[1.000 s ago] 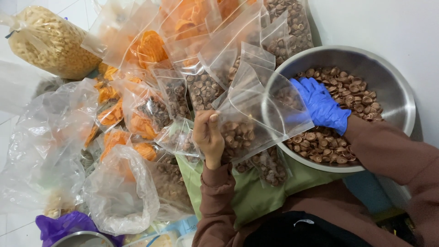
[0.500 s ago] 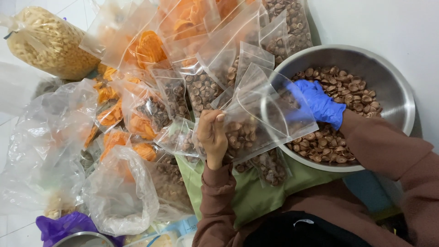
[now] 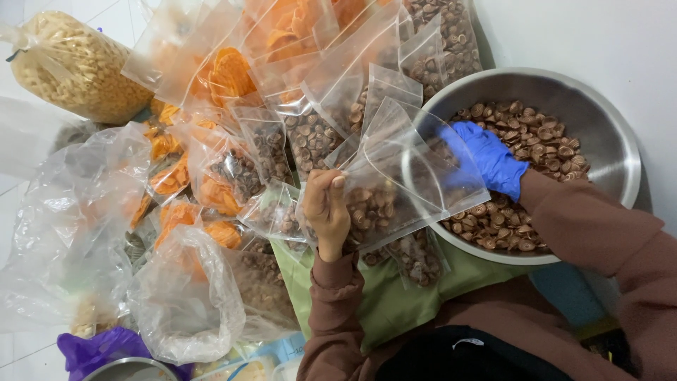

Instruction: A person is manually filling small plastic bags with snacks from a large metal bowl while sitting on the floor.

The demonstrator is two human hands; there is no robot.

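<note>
A clear plastic bag (image 3: 395, 185), partly filled, is pinched at its edge by the bare left hand (image 3: 326, 212) beside the steel bowl (image 3: 613, 152). Brown snacks (image 3: 546, 141) are clutched by the gloved right hand (image 3: 486, 156) at its mouth; some could be spilled if the mouth sags.

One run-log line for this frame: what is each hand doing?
left hand: bare, holds clear plastic bag of brown shell-shaped snacks | right hand: blue glove, at bag mouth over round steel bowl

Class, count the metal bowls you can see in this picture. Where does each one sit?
2. One big bowl at right holds brown snacks; another bowl's rim shows at the bottom left edge. Bags may hide more.
</note>
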